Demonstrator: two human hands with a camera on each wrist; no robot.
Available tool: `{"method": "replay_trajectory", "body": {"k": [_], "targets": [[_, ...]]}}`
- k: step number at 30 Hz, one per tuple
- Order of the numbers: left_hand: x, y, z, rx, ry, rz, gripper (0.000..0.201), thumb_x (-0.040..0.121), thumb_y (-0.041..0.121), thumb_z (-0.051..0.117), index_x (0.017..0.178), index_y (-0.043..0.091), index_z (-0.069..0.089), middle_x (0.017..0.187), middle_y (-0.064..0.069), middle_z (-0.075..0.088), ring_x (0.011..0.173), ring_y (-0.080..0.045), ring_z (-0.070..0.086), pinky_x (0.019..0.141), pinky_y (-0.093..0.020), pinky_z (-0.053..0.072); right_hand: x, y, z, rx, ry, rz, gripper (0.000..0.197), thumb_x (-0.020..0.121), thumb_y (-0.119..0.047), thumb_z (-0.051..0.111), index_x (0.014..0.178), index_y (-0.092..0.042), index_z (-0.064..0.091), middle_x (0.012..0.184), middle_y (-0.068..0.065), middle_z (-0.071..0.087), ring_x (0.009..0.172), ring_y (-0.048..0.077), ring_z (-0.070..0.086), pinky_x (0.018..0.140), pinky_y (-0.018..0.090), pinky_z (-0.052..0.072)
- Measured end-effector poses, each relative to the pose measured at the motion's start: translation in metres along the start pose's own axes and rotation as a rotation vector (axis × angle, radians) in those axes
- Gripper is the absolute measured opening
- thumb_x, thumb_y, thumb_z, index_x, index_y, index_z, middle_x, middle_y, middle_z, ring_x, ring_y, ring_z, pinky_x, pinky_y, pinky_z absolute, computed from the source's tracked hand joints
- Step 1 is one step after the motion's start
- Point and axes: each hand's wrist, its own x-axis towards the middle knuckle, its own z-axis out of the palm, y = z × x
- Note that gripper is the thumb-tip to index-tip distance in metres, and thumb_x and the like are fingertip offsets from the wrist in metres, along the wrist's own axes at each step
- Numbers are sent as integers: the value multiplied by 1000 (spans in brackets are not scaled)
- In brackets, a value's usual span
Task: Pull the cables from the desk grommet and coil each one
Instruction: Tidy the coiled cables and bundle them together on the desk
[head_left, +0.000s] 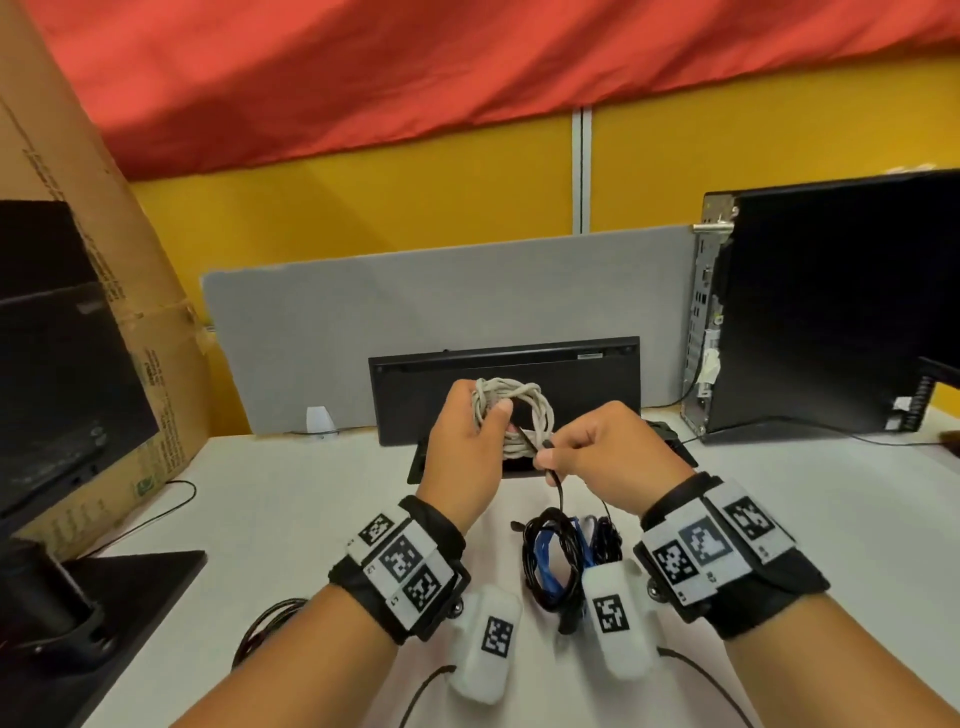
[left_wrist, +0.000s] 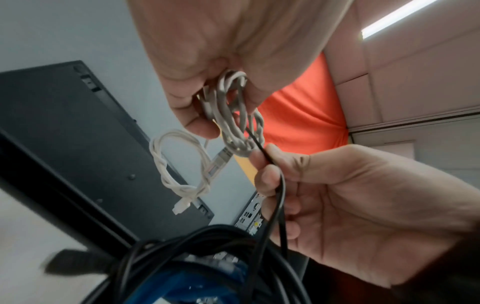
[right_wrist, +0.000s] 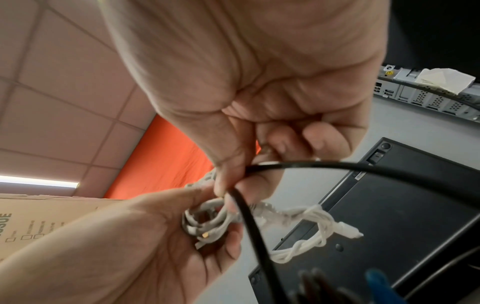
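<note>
My left hand (head_left: 485, 418) grips a coil of white cable (head_left: 519, 410) above the desk, thumb across its strands. In the left wrist view the white cable (left_wrist: 235, 125) has a looser twisted loop and a clear plug hanging below it. My right hand (head_left: 550, 457) pinches a black cable (head_left: 558, 486) right beside the coil. A thin black end (left_wrist: 255, 142) runs from those fingers into the coil. The black cable (right_wrist: 249, 226) drops to a bundle of black and blue cables (head_left: 558, 558) on the desk. The left hand (right_wrist: 161, 236) and the coil (right_wrist: 207, 222) also show in the right wrist view.
A black keyboard (head_left: 504, 374) leans against a grey partition (head_left: 322, 332) behind my hands. A PC tower (head_left: 831, 312) stands at the right. A cardboard box (head_left: 104, 260), a monitor (head_left: 57, 332) and its stand base (head_left: 130, 587) are at the left. Another black cable (head_left: 270, 621) lies near my left forearm.
</note>
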Motion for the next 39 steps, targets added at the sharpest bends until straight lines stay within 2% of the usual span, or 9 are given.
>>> {"method": "replay_trajectory", "body": {"k": [3,6,12,18,21,24,29,35,39], "targets": [[-4,-1,4,-51,-14,87,8,98,15,52,98,22,54,88,8,65,79,5,62,65,-8,46,0,2,1,-6,63,-2,31,87,-20,69,61,-2,70,59,15,61,51,10,53,52,16,41],[-10,-8,5,-80,-88,96,9,97,12,53,99,21,55,85,8,65,77,1,63,66,-12,49,2,3,4,-25,137,-18,38,87,-19,68,61,6,60,47,1,39,39,5,32,43,12,32],[-15,-8,-4,-81,-249,97,3,91,11,60,88,13,58,76,0,61,69,-11,58,62,-22,53,1,-1,10,-4,181,-92,24,88,-20,68,67,-9,73,52,2,57,44,2,43,45,12,37],[-18,4,-12,-210,-214,11,50,92,42,43,76,-3,59,71,-17,61,65,-18,57,63,-27,50,-2,-5,15,32,175,-139,25,87,-19,69,67,-6,73,46,-7,49,40,3,39,43,8,31],[-13,1,-16,-231,-154,-72,52,102,33,38,81,-6,64,77,-23,66,67,-24,61,66,-30,53,-2,-6,17,58,161,-139,17,86,-18,70,72,-14,77,50,-5,58,43,1,43,47,9,36],[-9,-2,-19,-232,-163,-63,21,95,10,55,88,6,74,80,-13,71,70,-20,65,69,-37,57,-2,-6,17,74,152,-135,14,87,-17,70,77,-18,79,63,-1,71,59,14,63,63,26,56],[-10,-5,-23,-259,-221,-22,17,91,6,63,102,11,76,87,-4,76,76,-16,72,63,-23,56,0,-5,13,89,129,-130,12,88,-17,69,81,-15,79,75,7,75,76,27,71,79,45,58],[-10,-5,-21,-217,-158,-18,13,90,13,65,82,17,75,86,-6,74,81,-26,71,68,-35,59,-2,-7,9,136,70,-152,14,86,-13,70,79,-21,79,68,-6,74,59,1,67,51,10,49],[-7,-6,-22,-188,-129,-45,20,93,12,58,75,19,65,78,-2,72,70,-14,67,65,-29,55,-2,-7,1,60,102,-89,15,85,-20,72,72,-19,78,61,-15,70,47,-4,56,47,10,45]]}}
